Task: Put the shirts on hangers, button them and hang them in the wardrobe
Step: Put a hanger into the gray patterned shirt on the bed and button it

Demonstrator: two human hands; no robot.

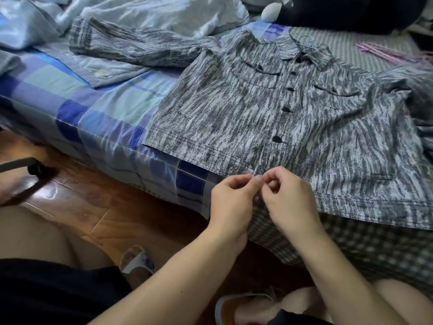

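Observation:
A grey and white streaked shirt (234, 109) lies flat on the bed, collar away from me, sleeves spread to both sides. Several black buttons (277, 138) run down its front placket and look fastened. At the bottom hem, over the bed's edge, my left hand (232, 198) and my right hand (288, 200) meet, fingers curled, pinching the two edges of the placket at the hem. What lies between the fingertips is hidden. A thin hanger hook (309, 39) seems to show at the collar.
The bed carries a blue checked sheet (105, 118), a crumpled light blue quilt (152, 12) at the back and a grey checked cloth (375, 245) on the right. Purple hangers (386, 52) lie at the far right. Wooden floor, slippers (138, 259) and a chair base (21, 167) are below.

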